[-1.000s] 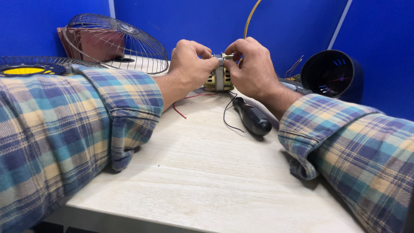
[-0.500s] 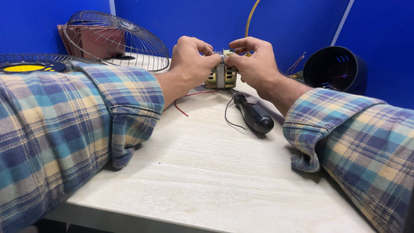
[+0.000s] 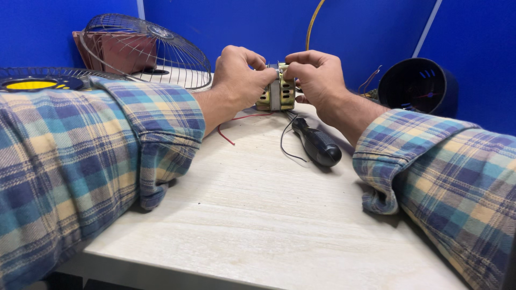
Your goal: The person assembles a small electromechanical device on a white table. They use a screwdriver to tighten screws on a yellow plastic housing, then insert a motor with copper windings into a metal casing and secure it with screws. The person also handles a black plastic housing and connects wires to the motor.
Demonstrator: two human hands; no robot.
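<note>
So the motor [image 3: 279,94], a small brass-coloured block with a grey band round the middle, sits at the far side of the bench [image 3: 258,215], right between both hands. Left hand [image 3: 240,75] has its grip closed on the motor's left side, fingers curled over the top. Right hand [image 3: 317,78] is doing the same from the right, fingertips pinched at the top edge. Can't see what's under the fingertips, too small.

A red wire [image 3: 231,126] and a black wire [image 3: 285,139] trail out from under the motor onto the bench. Just beside the right wrist lies a screwdriver [image 3: 317,144] with a black handle, handle end toward the camera.

Further out: a wire fan guard [image 3: 145,51] leans at the back left, another guard with a yellow centre [image 3: 37,83] is at the far left, and a black round housing [image 3: 416,86] sits back right. Blue walls behind it all.
</note>
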